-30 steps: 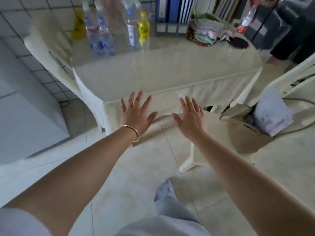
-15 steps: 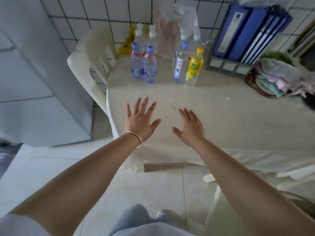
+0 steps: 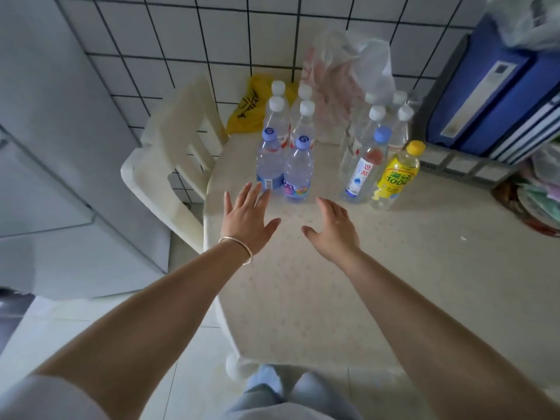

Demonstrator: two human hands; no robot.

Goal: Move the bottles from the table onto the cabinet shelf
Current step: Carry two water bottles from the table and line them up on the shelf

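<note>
Several plastic bottles stand at the back of the cream table (image 3: 424, 268) by the tiled wall. On the left are two blue-capped water bottles (image 3: 298, 171) with white-capped ones (image 3: 277, 116) behind. To the right stand a white-labelled bottle (image 3: 363, 168), a yellow drink bottle (image 3: 395, 177) and more clear ones (image 3: 400, 128). My left hand (image 3: 247, 218), fingers spread and empty, hovers just in front of the leftmost blue-capped bottle. My right hand (image 3: 333, 228) is open above the table, short of the bottles.
A cream plastic chair (image 3: 169, 165) stands against the table's left side. A grey cabinet (image 3: 60, 177) fills the left. Blue binders (image 3: 491, 95) in a rack, plastic bags (image 3: 342, 77), a yellow bag (image 3: 248, 107) and a basket of cloths (image 3: 536, 201) crowd the table's back and right.
I have stepped up to the table, so the bottles are much closer. Both open hands have moved forward over the tabletop toward the left bottles.
</note>
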